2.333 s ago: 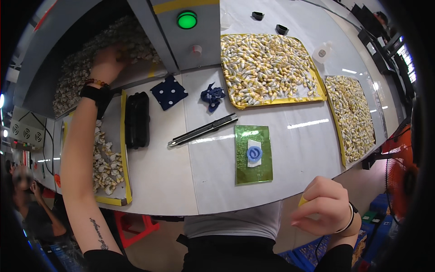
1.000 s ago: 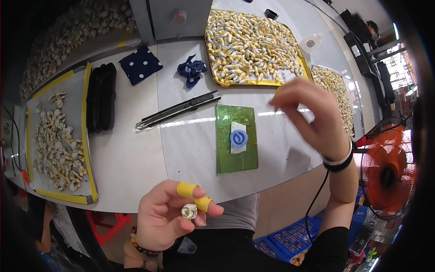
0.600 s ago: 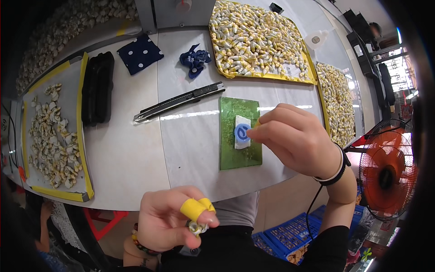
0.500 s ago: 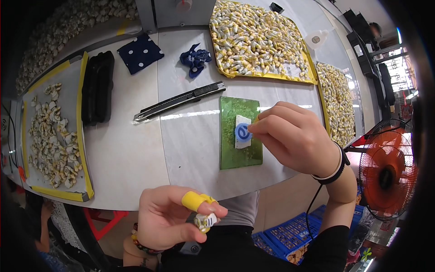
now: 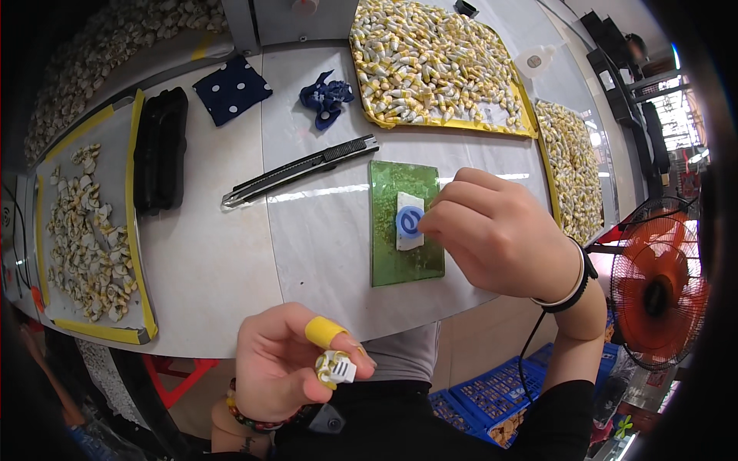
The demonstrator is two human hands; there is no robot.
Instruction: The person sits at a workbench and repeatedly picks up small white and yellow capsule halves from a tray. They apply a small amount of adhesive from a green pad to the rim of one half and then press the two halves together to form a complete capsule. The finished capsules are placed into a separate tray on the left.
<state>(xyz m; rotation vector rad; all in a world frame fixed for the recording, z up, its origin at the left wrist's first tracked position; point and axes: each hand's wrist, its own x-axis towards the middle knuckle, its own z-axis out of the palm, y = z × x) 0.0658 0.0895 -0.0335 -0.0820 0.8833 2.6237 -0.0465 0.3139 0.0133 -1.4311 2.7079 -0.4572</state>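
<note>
Fingers of the left hand [image 5: 273,361], at the lower middle of the frame, are closed in a pinch on a small white-and-yellow piece [image 5: 336,369], its pale, dark-striped end turned outward; a yellow band [image 5: 324,331] is worn on one finger. By the right hand [image 5: 500,234], right of centre, the fingertips are bunched at the edge of a blue disc [image 5: 410,222]; whether contact is made or anything is gripped cannot be told. The disc is borne on a white pad [image 5: 410,244], laid on a green slab [image 5: 388,261] on the surface [image 5: 207,269].

Progress can only be judged from the layout. A broad tray [image 5: 532,123] at the upper right and another tray [image 5: 550,177] beside it are thickly covered with slender pieces, apparently handled already. Looser, irregular pieces are spread in the left tray [image 5: 96,330], seemingly left to be dealt with. Work on the pinched piece appears unfinished, as it is held clear of every tray. A cutter [image 5: 300,170] is left lying, untouched, above centre.
</note>
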